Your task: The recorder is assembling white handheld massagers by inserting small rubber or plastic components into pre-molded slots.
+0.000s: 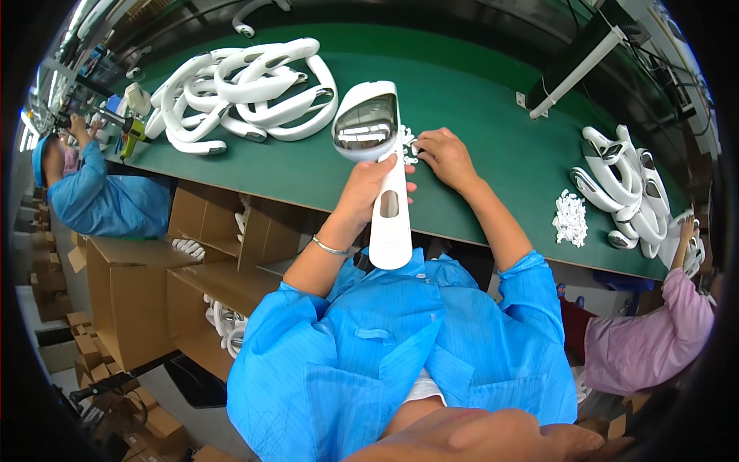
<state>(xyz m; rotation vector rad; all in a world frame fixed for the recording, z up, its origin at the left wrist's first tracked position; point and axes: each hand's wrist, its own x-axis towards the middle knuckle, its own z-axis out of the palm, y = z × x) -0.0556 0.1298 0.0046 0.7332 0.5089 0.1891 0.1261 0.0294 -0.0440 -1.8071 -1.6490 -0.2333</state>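
My left hand (368, 189) is closed round the middle of a white plastic device (391, 240) with a slim handle. The device has a broad, mirrored silver head (368, 123) at its far end and a small oval window lower down. Just right of that head lies a little heap of small white plastic parts (409, 146) on the green table. At the heap's right edge, the fingers of my right hand (449, 158) are bent together. Whatever they may pinch is too small to make out.
Curved white devices (254, 92) lie piled at the far left of the green table (493, 100). More devices (627, 185) and small white parts (570, 219) are on the right. Cardboard boxes (138, 308) stand below left. Co-workers in blue (115, 200) and pink (647, 339) flank me.
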